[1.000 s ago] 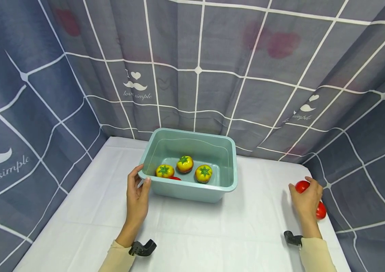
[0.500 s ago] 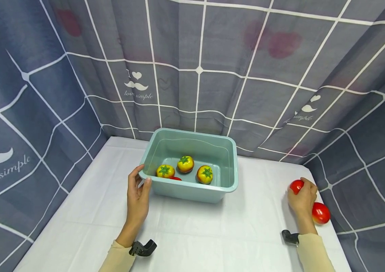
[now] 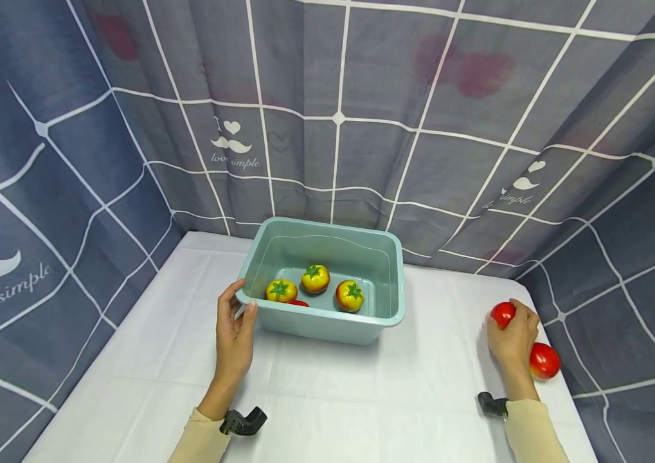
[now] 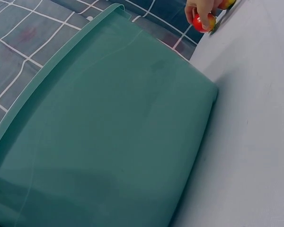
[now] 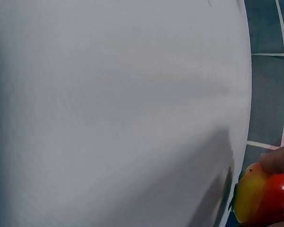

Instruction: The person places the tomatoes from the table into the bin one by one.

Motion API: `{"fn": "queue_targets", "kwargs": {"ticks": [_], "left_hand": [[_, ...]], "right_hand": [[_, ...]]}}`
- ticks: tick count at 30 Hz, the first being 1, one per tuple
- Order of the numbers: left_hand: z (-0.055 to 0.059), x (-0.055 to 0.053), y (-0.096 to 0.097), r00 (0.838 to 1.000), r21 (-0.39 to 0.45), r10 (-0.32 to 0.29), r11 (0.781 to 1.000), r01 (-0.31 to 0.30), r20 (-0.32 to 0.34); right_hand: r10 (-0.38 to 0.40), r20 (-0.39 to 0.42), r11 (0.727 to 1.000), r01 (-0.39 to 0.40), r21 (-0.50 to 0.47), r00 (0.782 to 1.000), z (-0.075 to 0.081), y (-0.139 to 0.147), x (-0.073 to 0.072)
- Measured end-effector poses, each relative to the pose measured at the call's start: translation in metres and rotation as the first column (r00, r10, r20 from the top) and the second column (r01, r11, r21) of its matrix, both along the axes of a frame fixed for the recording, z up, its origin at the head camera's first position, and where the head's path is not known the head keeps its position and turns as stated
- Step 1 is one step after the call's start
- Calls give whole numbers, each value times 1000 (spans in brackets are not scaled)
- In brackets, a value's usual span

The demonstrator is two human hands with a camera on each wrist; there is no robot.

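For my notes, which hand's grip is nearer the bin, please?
Left: the left grip holds the teal bin at its near left corner; the right grip holds a red fruit well to the bin's right.

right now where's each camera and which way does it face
Head: worn on the head, facing forward and down at the bin; left hand, right hand, sleeves show.
Left wrist: worn there, facing the bin's wall; right hand shows near top.
Right wrist: worn there, facing the white cloth; fingers on red fruit, lower right.
Head and left wrist share bin and right hand.
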State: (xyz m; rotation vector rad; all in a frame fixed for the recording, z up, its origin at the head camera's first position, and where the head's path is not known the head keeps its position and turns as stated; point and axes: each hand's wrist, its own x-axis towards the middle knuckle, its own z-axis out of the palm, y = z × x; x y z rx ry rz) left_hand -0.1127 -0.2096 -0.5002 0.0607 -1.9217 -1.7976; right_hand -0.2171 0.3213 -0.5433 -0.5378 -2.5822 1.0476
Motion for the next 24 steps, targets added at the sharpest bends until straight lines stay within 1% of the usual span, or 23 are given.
{"fn": "queue_targets", "kwargs": {"ticks": [3, 8, 13, 16, 20, 24], "left_hand": [[0, 0, 0, 1000, -1, -2, 1000, 2, -3], [-1, 0, 0, 1000, -6, -1, 1000, 1, -2], [-1, 0, 0, 1000, -10, 8, 1000, -8, 5], [-1, 0, 0, 1000, -10, 8, 1000, -8, 9], [-1, 0, 0, 1000, -5, 6, 1000, -6, 8], [-1, 0, 1, 1000, -4, 6, 1000, -6, 11]], "right_hand": [[9, -52, 1000, -9, -2, 999, 3, -5, 0], [29, -131, 999, -32, -22, 991, 13, -17, 1], [55, -225, 997, -65, -38, 973, 25, -35, 1], [63, -262, 996, -77, -45, 963, 34, -46, 1], [72, -289, 994, -91, -53, 955, 47, -63, 3], [102, -323, 988, -134, -79, 941, 58, -79, 5]]}}
